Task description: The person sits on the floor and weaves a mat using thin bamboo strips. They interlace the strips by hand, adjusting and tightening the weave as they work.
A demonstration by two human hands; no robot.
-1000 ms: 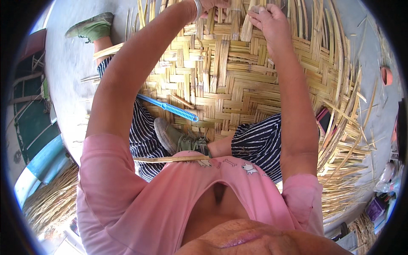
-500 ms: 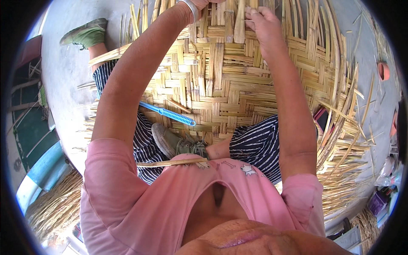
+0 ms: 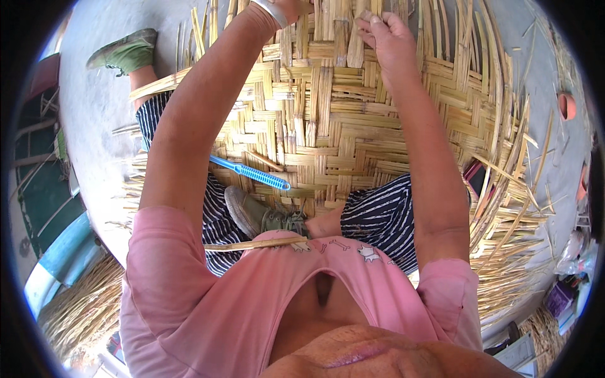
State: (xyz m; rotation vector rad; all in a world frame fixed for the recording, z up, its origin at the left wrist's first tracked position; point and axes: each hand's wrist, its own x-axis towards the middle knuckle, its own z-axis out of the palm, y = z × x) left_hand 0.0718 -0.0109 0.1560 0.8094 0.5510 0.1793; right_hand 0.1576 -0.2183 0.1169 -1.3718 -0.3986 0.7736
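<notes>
A large woven mat (image 3: 353, 135) of yellow-brown split cane or reed lies before me, its loose strip ends standing out at the far edge. At that edge my right hand (image 3: 392, 39) is bent with thumb and fingers pinched at the side of a wide flat strip (image 3: 357, 44). My left hand (image 3: 287, 9), with a pale band at its wrist, reaches over the mat's far part to the left of that strip. The picture's upper edge cuts off part of it, so its grip is hidden. A blue ridged plastic handle (image 3: 263, 176) lies on the mat near my leg.
My shoe (image 3: 265, 217) rests on the mat's near part; the other shoe (image 3: 129, 53) is at the far left. A thin strip (image 3: 255, 244) lies across my lap. Loose strips (image 3: 513, 252) pile up at right, and a terracotta pot (image 3: 567, 106) stands beyond.
My left hand has shifted slightly left and back toward me. My right hand has moved a little left along the wide strip. The mat stays put.
</notes>
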